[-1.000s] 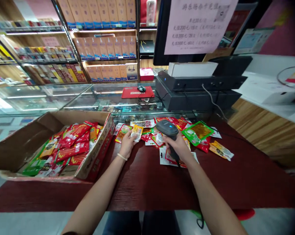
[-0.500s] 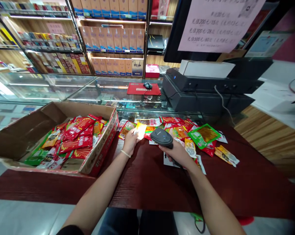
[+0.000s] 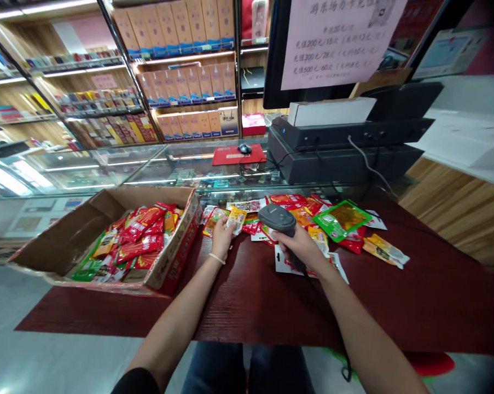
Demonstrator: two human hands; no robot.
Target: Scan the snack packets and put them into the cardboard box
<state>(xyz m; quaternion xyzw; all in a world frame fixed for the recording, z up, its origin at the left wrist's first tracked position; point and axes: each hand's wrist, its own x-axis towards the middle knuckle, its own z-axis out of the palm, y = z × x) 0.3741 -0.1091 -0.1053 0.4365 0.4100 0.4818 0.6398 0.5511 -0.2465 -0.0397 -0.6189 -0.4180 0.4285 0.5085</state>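
Note:
My left hand (image 3: 222, 236) is closed on a small yellow snack packet (image 3: 237, 219), held low over the dark red counter (image 3: 238, 306). In my right hand (image 3: 302, 245) is a dark grey barcode scanner (image 3: 277, 218), gripped by its handle, its head tilted towards the packet. Behind and beside both hands lies a spread of snack packets, among them a green one (image 3: 342, 220) and a yellow one (image 3: 385, 250) at the right. To the left stands an open cardboard box (image 3: 170, 268) with many red packets (image 3: 142, 224) inside.
At the back is a glass display case (image 3: 156, 172) bearing a red mouse pad (image 3: 234, 155) and a mouse (image 3: 244, 148). A monitor with a pink notice (image 3: 332, 49) stands above a black cash drawer (image 3: 349, 161) at the right. The scanner's cable (image 3: 341, 339) hangs over the counter's front edge.
Bright scanner light on the yellow packet has gone, and its print shows now. Both hands keep their holds. The whole view has shifted slightly, with the box appearing farther right.

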